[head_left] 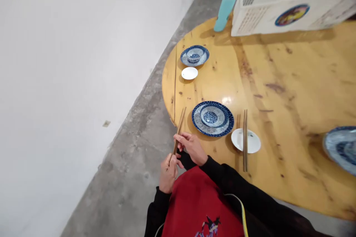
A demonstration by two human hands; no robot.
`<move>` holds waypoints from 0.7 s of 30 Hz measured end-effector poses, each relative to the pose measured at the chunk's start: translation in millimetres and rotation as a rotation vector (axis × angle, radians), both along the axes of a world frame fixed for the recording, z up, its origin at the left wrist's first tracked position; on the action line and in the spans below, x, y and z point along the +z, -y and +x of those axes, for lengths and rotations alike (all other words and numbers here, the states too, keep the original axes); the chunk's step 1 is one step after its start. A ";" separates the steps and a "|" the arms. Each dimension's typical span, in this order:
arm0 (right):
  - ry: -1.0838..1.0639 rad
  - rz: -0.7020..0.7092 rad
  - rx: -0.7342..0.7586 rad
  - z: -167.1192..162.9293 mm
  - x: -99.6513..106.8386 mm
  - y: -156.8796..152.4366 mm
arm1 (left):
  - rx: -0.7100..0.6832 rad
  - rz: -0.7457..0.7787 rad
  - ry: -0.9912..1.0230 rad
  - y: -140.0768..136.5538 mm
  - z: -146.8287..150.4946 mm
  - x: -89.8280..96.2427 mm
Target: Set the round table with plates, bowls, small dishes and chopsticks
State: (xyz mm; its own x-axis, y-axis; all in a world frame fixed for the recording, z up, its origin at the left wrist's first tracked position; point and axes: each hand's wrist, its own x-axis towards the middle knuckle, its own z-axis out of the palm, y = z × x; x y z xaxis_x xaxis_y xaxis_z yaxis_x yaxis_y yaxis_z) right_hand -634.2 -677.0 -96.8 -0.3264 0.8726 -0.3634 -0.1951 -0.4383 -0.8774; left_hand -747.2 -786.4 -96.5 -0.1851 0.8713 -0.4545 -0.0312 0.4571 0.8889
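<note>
Both my hands hold a bundle of wooden chopsticks [181, 119] near the table's left front edge. My left hand [168, 172] is closed round their lower end, and my right hand [191, 147] pinches them around the middle. How many chopsticks are in the bundle cannot be made out. Just beyond my right hand, a blue-patterned plate [197, 127] bears a smaller blue-and-white bowl [211, 116]. To its right, a pair of chopsticks [245, 140] lies across a small white dish [253, 141].
Farther back on the wooden table [278, 111] are another blue plate [206, 57] with a clear-looking bowl [194, 55] and a white dish [189, 73]. A white plastic crate [261, 18] and a turquoise object [226, 7] stand behind. Blue-patterned dishware [342, 146] sits at right. A white wall [69, 63] rises at left.
</note>
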 end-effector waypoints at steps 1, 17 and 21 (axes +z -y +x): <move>-0.002 0.001 -0.062 -6.1 -0.4 -14.5 | -0.005 -0.001 -0.022 -13.8 -11.4 1.9; -0.038 -0.050 -0.639 -30.3 -13.0 -166.0 | -0.055 -0.020 0.176 -226.9 -48.9 2.2; -0.009 -0.073 -0.751 -38.0 -20.1 -195.3 | -0.247 -0.053 0.179 -280.3 -63.0 -10.7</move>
